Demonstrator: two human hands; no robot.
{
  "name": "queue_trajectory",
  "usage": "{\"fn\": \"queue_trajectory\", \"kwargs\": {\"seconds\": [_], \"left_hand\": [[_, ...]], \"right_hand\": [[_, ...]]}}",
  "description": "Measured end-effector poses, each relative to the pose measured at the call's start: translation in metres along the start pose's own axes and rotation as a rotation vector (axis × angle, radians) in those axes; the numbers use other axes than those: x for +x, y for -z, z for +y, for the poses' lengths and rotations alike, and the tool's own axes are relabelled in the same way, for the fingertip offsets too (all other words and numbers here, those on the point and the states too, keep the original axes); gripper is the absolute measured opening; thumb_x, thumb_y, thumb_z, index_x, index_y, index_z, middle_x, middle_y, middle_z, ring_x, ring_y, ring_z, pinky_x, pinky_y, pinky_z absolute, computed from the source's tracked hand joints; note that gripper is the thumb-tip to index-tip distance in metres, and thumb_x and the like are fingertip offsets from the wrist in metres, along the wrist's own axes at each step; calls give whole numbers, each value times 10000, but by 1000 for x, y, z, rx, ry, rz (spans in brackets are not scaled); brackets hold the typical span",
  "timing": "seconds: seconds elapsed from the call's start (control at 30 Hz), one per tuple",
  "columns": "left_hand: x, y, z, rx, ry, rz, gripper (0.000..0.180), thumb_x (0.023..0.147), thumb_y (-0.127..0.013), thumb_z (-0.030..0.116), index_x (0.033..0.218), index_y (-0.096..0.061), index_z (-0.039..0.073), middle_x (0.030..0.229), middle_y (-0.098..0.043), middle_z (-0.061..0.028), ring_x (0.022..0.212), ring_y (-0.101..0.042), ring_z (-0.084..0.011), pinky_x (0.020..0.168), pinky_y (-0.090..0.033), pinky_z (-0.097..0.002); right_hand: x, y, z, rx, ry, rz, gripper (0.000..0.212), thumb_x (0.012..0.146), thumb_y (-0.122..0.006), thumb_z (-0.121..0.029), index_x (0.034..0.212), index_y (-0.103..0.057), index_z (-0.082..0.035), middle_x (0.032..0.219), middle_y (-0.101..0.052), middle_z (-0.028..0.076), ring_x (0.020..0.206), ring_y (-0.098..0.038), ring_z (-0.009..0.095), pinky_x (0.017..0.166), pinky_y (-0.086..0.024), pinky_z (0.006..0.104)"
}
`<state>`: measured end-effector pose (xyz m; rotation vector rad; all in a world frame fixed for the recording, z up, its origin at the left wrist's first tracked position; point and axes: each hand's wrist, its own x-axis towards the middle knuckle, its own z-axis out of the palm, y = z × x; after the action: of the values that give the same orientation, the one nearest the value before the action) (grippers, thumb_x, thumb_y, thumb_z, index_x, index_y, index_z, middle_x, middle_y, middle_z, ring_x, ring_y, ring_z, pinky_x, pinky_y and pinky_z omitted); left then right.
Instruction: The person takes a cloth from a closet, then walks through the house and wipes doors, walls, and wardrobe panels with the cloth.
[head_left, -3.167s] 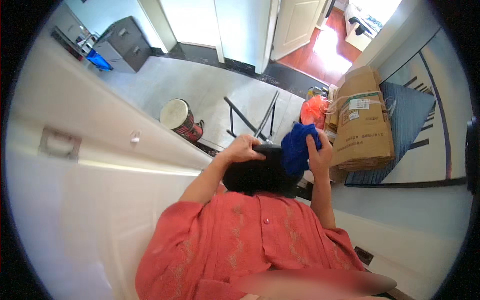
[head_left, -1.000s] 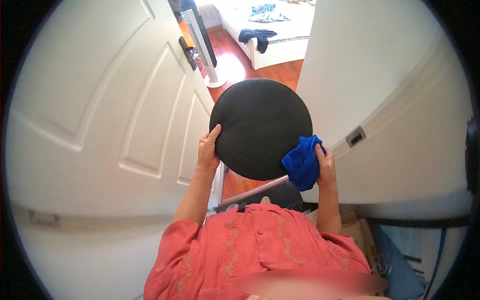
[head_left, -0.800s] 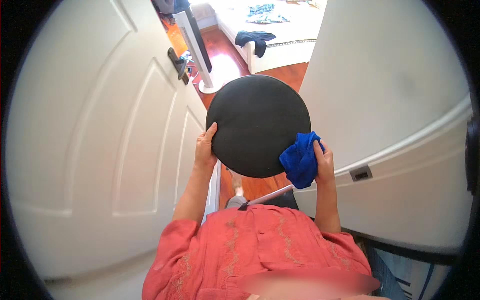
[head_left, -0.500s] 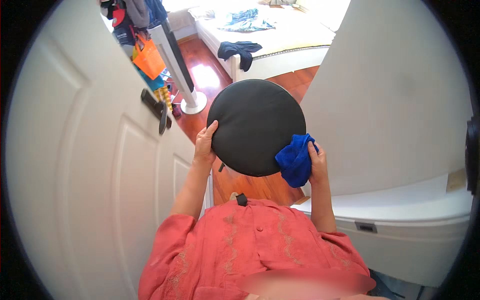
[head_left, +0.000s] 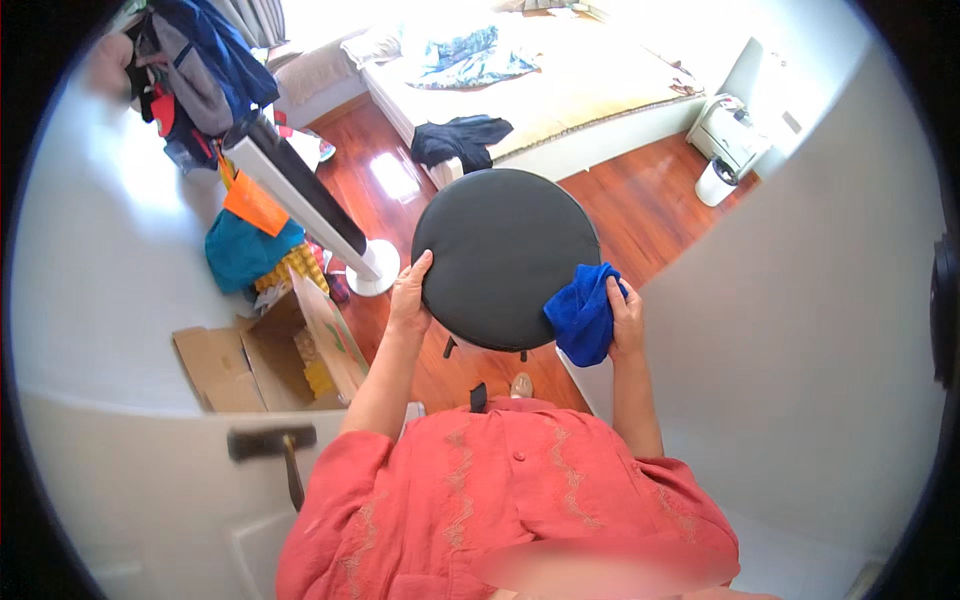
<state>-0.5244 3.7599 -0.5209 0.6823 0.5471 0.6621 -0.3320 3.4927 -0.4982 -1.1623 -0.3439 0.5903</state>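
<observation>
In front of my body I carry a stool [head_left: 508, 255] with a round, black padded seat. Two dark leg tips show below its near edge; the rest of its frame is hidden under the seat. My left hand [head_left: 411, 292] grips the left side of the rim, thumb on top. At the lower right of the seat, my right hand [head_left: 625, 315] is closed on a blue cloth [head_left: 583, 318], which lies against the rim. Whether those right fingers also hold the stool itself is hidden by the cloth.
A white door with a dark handle [head_left: 272, 442] stands close on my left. Beyond it are an open cardboard box [head_left: 215, 368], a tower fan [head_left: 372, 266] and hanging clothes. A bed [head_left: 590, 140] with a dark garment [head_left: 462, 142], and a white bin [head_left: 716, 183], lie ahead.
I have moved forward through the doorway with the stool. The door has passed to my lower left, and the box, bin and more of the bedroom have come into view. Both holds stay the same.
</observation>
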Motion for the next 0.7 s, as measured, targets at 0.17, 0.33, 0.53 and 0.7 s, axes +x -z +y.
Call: {"fn": "queue_trajectory", "kwargs": {"seconds": [0.17,0.33,0.53,0.7], "left_hand": [[95,-25,10,16,8,3,303,927,-609,203,1132,-602,-20,1060,-673,-119,909,-664,-211,824,-538,-334],[213,-43,6,2,116,-46,278,917,-628,215,1074,-626,-14,1006,-681,-105,854,-669,-198,769,-549,-315],[337,-102,-13,10,296,-156,243,893,-667,194,1032,-642,-3,955,-693,-91,831,-685,-192,739,-577,-311],[425,-164,-53,91,408,-320,259,903,-652,195,1070,-630,-1,1021,-679,-102,868,-670,-184,788,-556,-308]], "right_hand": [[105,-12,-6,34,-38,39,248,966,-569,-236,994,-628,3,869,-639,21,747,-592,78,665,-489,231],[198,-15,-4,9,-10,102,248,965,-569,-229,976,-625,13,865,-643,35,734,-598,87,661,-497,237],[279,17,10,-42,9,290,314,967,-549,-270,1061,-605,25,963,-668,109,839,-658,163,746,-546,284],[317,49,13,0,17,511,359,957,-564,-289,1094,-597,41,975,-669,116,839,-662,176,748,-548,298]]}}
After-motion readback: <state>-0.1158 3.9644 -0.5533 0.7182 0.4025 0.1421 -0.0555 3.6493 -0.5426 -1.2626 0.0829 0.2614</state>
